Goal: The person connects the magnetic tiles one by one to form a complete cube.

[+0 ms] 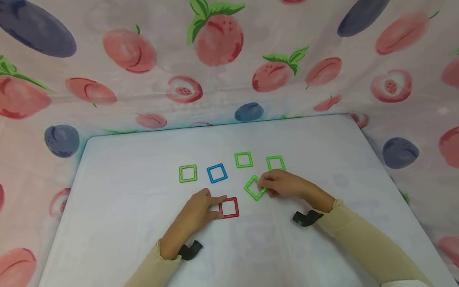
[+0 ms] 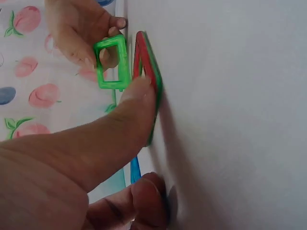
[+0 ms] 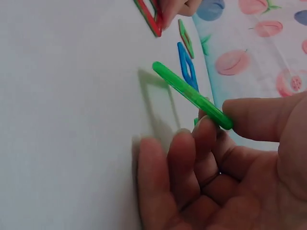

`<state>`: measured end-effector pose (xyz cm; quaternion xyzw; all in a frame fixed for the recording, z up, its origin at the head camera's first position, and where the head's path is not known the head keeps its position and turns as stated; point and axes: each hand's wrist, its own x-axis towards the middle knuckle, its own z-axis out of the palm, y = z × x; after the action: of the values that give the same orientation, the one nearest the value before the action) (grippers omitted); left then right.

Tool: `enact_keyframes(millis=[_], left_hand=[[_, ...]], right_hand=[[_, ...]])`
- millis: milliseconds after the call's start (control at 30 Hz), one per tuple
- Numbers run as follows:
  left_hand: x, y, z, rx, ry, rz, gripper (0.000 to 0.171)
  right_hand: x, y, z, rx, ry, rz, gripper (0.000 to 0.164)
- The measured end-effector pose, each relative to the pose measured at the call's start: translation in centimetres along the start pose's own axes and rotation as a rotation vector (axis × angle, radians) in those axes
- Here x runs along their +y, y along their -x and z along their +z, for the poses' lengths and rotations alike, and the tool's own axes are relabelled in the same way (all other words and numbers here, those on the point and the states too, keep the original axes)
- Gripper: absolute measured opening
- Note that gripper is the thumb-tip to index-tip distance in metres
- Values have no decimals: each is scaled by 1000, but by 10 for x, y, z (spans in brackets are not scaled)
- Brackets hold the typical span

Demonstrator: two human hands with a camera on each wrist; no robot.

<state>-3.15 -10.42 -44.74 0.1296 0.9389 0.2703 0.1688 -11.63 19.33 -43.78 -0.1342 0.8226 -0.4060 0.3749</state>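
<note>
In the head view, the left grip point(image 1: 196, 209) is pinching a red frame point(image 1: 237, 207) on the desk point(image 1: 125, 191), the right grip point(image 1: 285, 185) a green frame point(image 1: 250, 194); a blue frame point(image 1: 219, 180) is lying beyond. The left wrist view is revealing a green layer point(image 2: 157, 76) beneath the red, the thumb point(image 2: 115, 127) blocking part; the right's is showing the green frame slanting clear of the desk.

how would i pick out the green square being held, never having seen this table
Over the white table, find the person's right hand. It pinches the green frame, a hollow square turned cornerwise in the head view. Three other green frames lie on the table; this is the only green one lifted off it.
</note>
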Motion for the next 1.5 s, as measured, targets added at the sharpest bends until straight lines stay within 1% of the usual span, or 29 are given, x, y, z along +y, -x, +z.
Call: enact_keyframes(millis=[100, 233, 367, 467, 567, 667, 767, 900, 1000, 1233, 1333, 1500], left_hand=[[0, -1, 1, 8, -19, 6, 54], [2, -2, 2, 36, -2, -22, 55], [2, -2, 2, 50, 16, -48, 56], [2, -1, 1, 45, 0, -41, 58], [1, -1, 0, 29, -23, -30, 59], [1, -1, 1, 27, -36, -22, 58], [3, -1, 3, 50, -40, -16, 57], [5, -1, 5, 83, -33, -30, 57], [6, -2, 7, 96, -37, -46, 57], [8, -3, 9, 133, -65, -37, 57], [7, -3, 8, 136, -76, -32, 56], [7, -3, 7, 98, -75, -57, 57]], right_hand=[[-1, -1, 0, -8, -73, 38, 24], [-6, -3, 0, -19, -124, 50, 23], [-11, -7, 2, -22, -149, 23, 25], [-12, -11, 4, -28, -178, -7, 25], [-13, -14, 7, -45, -230, -29, 23], [-13, -15, 9, -61, -262, -32, 23], [-11, -14, 10, -62, -255, -22, 24], [-7, -14, 13, -59, -245, 0, 25], [-6, -14, 15, -63, -237, -3, 26], [-10, -11, 16, -71, -205, -10, 25], [-14, -11, 17, -68, -170, -23, 23], [-14, -13, 21, -46, -107, -36, 21]])
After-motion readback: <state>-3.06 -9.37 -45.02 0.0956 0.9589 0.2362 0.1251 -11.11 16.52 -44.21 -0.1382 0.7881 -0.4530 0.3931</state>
